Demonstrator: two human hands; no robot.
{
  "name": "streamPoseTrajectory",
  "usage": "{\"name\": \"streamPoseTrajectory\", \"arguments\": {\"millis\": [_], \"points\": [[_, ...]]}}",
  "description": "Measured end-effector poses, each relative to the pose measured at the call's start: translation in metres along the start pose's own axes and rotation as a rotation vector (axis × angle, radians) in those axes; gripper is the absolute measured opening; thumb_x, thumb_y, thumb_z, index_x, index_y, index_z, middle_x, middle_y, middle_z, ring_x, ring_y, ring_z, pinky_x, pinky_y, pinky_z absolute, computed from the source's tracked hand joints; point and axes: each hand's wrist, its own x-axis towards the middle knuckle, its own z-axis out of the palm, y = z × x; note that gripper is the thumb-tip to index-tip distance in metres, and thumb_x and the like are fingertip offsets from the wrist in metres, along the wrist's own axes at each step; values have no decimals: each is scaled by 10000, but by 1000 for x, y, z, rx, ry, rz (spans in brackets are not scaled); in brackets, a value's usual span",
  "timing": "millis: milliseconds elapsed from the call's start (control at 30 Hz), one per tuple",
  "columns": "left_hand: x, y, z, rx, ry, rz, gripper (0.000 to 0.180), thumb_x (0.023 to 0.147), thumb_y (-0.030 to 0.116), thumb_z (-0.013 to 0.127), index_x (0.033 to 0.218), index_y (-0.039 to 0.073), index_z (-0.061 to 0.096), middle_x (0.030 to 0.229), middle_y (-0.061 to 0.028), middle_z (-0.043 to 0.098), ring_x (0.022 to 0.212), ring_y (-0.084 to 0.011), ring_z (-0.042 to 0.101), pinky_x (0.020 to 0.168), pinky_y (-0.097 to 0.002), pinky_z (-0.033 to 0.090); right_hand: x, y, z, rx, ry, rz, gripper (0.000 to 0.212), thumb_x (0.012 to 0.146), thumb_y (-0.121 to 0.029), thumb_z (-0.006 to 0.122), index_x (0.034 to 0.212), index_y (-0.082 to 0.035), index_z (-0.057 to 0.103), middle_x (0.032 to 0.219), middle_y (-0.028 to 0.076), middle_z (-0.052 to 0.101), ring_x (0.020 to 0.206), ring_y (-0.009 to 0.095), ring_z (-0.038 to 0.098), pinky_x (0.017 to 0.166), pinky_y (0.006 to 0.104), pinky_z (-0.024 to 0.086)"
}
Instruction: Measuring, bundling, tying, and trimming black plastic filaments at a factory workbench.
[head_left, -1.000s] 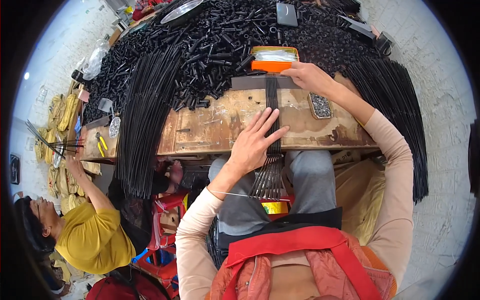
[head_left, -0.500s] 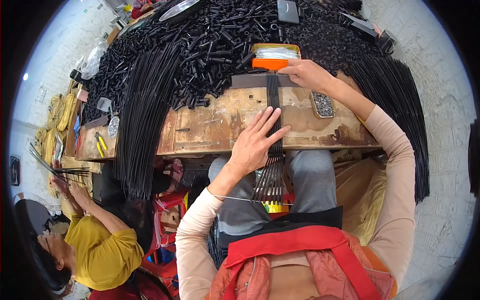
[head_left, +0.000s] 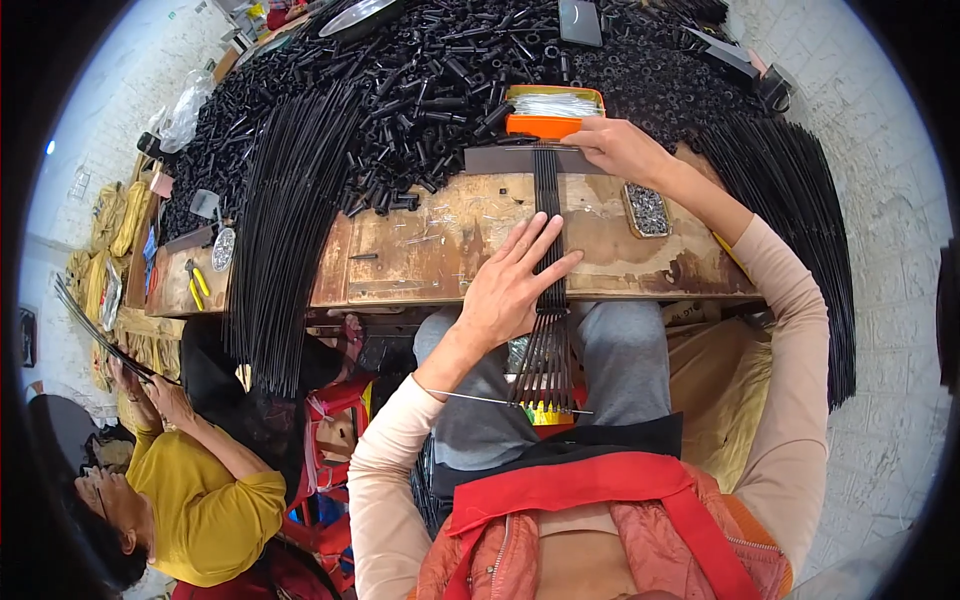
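A flat row of thin black rods, like umbrella ribs, runs across the table edge toward my lap. My left hand lies flat on it, fingers stretched and slightly apart, pressing the rods down. Below the hand the rods fan out to thicker black ends, and a thin metal wire crosses there. At the far end the rods lie over a dark grey bar. My right hand is pinched beside that end, before an orange box of thin white pieces; what its fingertips hold is too small to make out.
Black tubular parts are heaped across the back. Bundles of black rods hang over the table edge on both sides. A tray of small metal pieces stands to the right, yellow pliers to the left. A co-worker in yellow handles rods.
My right hand has shifted very slightly right along the bar; my left hand stays flat on the rods. The co-worker's rods, fanned before, are now gathered closer together.
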Motion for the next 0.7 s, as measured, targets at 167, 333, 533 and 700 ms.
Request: {"name": "streamPoseTrajectory", "arguments": {"millis": [167,333,533,700], "points": [[0,1,0,-3,-1,-3,738,612,2,657,1324,155,536,1504,-188,339,1410,-353,299,1172,-442,254,6,11,0,51,7,-25,236,834,-51,592,1044,-30,696,910,153,650,862,337,646,795,409,523],[1,3,-2,-37,-4,-29,683,693,-4,580,1348,188,537,1515,-165,344,1401,-348,327,1152,-455,280,13,14,1,91,-23,-43,197,835,-54,602,1001,-13,699,898,157,654,845,337,642,789,400,518],[2,4,-4,-61,-1,-38,688,688,-3,583,1348,186,538,1515,-166,345,1401,-348,326,1155,-451,278,22,14,1,108,-21,-41,135,858,-63,612,944,25,667,900,148,653,854,314,642,778,380,512],[0,3,-3,-45,-12,-34,693,683,-1,587,1349,186,537,1514,-169,343,1400,-348,326,1157,-450,275,15,7,7,51,21,-31,146,867,-93,604,956,3,669,908,146,651,879,327,637,794,392,510]]}}
